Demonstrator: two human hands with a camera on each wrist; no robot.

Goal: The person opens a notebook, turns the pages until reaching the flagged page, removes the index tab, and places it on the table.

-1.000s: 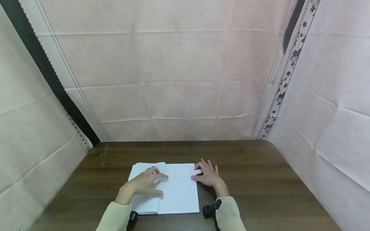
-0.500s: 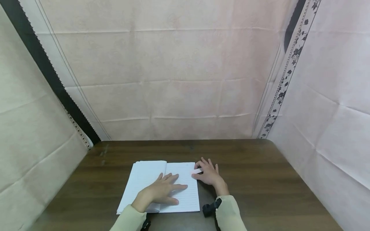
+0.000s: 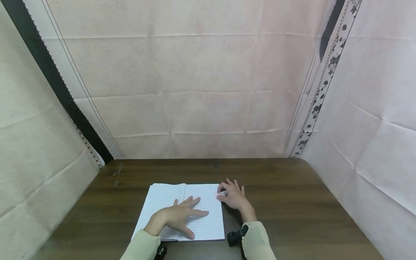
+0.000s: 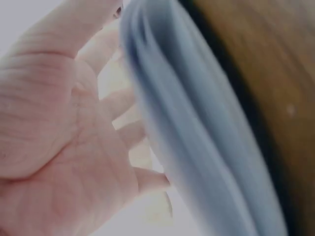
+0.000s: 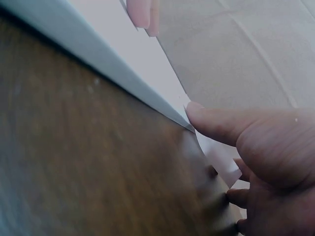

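An open notebook (image 3: 208, 213) with lined white pages lies on the table. My left hand (image 3: 180, 216) rests across its middle and right page, fingers spread and thumb toward the near edge. In the left wrist view the left palm (image 4: 59, 132) shows beside the notebook's page stack (image 4: 202, 128). At the right page's outer edge, toward the far corner, my right hand (image 3: 234, 196) pinches a small pale paper slip (image 3: 222, 193). The right wrist view shows this paper slip (image 5: 219, 160) sticking out past the page edge, with the right thumb (image 5: 216, 123) on top; the fingertips beneath are partly hidden.
The brown wooden table (image 3: 286, 209) extends around the notebook on all sides. Pale cloth sheets (image 3: 201, 90) hang behind it and at both sides. Dark wrist-worn devices (image 3: 237, 236) sit at both cuffs.
My left hand has slid right from the left page onto the right one, its fingers spreading. The left page's lower corner has come into view. My right hand has barely moved at the page edge.
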